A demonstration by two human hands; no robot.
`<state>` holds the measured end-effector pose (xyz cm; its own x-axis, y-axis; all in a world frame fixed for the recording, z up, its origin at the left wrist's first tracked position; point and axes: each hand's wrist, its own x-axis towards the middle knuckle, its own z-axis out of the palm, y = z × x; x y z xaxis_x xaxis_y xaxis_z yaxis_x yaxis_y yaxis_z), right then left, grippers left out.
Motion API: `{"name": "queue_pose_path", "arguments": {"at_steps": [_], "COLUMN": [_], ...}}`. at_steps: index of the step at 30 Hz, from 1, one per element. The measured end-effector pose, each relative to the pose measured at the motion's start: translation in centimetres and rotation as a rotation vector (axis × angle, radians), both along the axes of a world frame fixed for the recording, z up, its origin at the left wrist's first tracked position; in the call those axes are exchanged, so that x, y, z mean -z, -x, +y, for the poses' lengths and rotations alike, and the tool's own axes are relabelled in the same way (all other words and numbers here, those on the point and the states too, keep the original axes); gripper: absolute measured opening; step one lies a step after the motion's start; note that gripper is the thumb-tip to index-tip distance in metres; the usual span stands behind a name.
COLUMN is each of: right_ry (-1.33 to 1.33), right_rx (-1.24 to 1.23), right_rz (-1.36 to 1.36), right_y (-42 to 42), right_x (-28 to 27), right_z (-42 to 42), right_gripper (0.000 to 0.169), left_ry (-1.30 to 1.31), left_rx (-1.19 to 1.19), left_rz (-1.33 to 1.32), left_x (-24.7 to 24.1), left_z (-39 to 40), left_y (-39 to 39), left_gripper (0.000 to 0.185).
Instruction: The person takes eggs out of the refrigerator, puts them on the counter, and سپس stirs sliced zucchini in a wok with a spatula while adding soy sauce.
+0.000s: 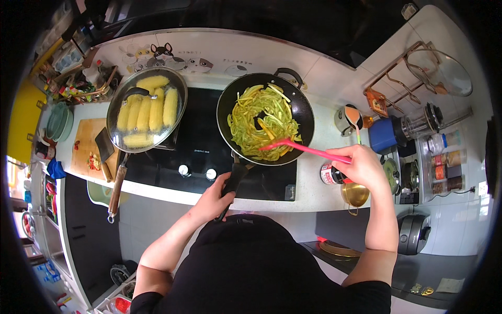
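My left hand (216, 197) is closed round the black handle of a dark wok (305, 117) on the right side of the cooktop. Sliced green and yellow vegetables (255, 114) lie in the wok, in a rough ring round a small bare spot. My right hand (359, 165) grips a pink spatula (313, 150), its head down on the vegetables near the wok's front. To the left, a pan with a glass lid (113, 114) holds several cobs of corn (156, 110); its wooden handle (117, 188) points towards me.
A wooden cutting board (84, 133) at the left bears a cleaver (104, 145) and chopped red and pale pieces (94, 161). On the right counter are a jar (327, 174), a brass-coloured pot (355, 195), a metal cup (345, 121) and a blue-based blender (382, 133). A glass lid (457, 74) hangs on a wall rack.
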<state>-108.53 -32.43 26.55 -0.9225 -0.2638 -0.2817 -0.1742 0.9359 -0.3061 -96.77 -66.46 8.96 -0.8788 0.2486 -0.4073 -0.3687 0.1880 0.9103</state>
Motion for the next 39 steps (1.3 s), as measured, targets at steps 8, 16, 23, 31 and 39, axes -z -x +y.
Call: {"name": "queue_pose_path", "arguments": {"at_steps": [8, 16, 23, 31, 39], "right_ry": [0.093, 0.215, 0.080, -0.088, -0.044], "right_rx": [0.104, 0.111, -0.006, -0.069, 0.192], "right_rz": [0.195, 0.204, 0.091, 0.156, 0.062], "right_y": [2.4, 4.6, 1.6, 2.8, 8.0], "right_x": [6.1, 12.7, 2.8, 3.6, 1.6], "right_z": [-1.9, -1.6, 0.8, -0.3, -1.0], "right_gripper": [0.031, 0.035, 0.034, 0.029, 0.029], "left_ry": [0.357, 0.253, 0.277, 0.027, 0.009], "left_rx": [0.354, 0.347, 0.336, 0.145, -0.034], "left_rz": [0.013, -0.023, -0.003, -0.165, -0.116], "left_x": [-1.8, -0.9, -0.2, -2.9, -3.5], "left_z": [0.2, -0.1, -0.3, 0.3, 0.3], "left_y": [4.4, 4.4, 4.0, 2.3, -0.9], "left_gripper": [0.057, 0.051, 0.050, 0.041, 0.059]}}
